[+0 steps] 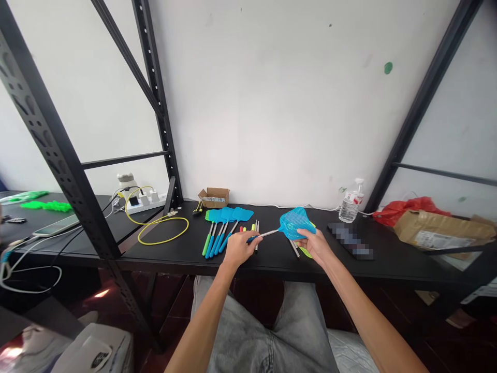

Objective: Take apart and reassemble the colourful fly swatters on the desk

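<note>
A blue fly swatter (295,223) is held over the black table (174,251) between both hands. My left hand (239,247) is closed on its handle and thin metal rod. My right hand (316,244) grips the lower edge of its mesh head. Under the head lie a yellow-green swatter head (306,252) and loose metal rods (294,248). Left of my hands, several finished blue swatters (224,221) lie in a row, with several loose coloured handles (254,228) beside them.
A small cardboard box (214,197) stands near the wall. A yellow cable (163,230), a power strip (143,203) and a phone (56,225) lie at left. A water bottle (351,202), a dark tablet (350,240), a brown parcel (438,230) and a red bag (407,207) sit at right. Black rack posts (58,150) frame the table.
</note>
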`<state>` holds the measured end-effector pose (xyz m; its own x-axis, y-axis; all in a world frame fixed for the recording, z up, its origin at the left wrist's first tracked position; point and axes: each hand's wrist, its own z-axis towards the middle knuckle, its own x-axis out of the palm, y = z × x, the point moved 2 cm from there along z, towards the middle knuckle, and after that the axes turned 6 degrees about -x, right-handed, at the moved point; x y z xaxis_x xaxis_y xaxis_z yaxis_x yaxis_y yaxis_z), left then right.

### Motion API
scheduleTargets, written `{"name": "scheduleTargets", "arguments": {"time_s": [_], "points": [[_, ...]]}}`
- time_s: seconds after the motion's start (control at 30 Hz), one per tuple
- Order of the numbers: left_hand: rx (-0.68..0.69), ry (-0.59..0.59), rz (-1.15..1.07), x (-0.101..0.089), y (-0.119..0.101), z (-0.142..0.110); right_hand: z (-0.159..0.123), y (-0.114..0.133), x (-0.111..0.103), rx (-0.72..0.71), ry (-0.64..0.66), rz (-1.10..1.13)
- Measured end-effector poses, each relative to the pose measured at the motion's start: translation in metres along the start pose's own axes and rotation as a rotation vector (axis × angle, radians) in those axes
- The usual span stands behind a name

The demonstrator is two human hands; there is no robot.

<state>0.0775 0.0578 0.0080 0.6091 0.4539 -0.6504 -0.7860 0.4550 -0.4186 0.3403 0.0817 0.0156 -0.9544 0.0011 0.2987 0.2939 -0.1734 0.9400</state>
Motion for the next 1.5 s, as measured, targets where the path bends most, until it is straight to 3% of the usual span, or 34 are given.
{"name": "scheduleTargets", "arguments": {"time_s": [0.53, 0.73, 0.9, 1.07, 1.27, 1.5], "points": [[0.013, 0.02, 0.019, 0.002, -0.001, -0.001, -0.006, -0.013, -0.006, 0.04, 0.009, -0.003], [0.014, -0.007, 0.021, 0.003, -0.002, -0.002, -0.009, -0.005, -0.019, -0.012, 0.007, -0.141], [-0.147, -0.082, 0.108, -0.006, 0.0, 0.001, -0.003, -0.002, -0.064, -0.245, -0.181, -0.368], [-0.4, -0.093, 0.417, -0.031, 0.019, 0.003, -0.002, -0.009, -0.104, -0.338, -0.309, -0.406], [-0.576, -0.007, 0.618, -0.049, 0.043, 0.007, -0.004, -0.01, -0.102, -0.297, -0.259, -0.468], [-0.504, 0.129, 0.673, -0.023, 0.038, 0.008, -0.007, -0.009, -0.104, -0.293, -0.231, -0.494]]}}
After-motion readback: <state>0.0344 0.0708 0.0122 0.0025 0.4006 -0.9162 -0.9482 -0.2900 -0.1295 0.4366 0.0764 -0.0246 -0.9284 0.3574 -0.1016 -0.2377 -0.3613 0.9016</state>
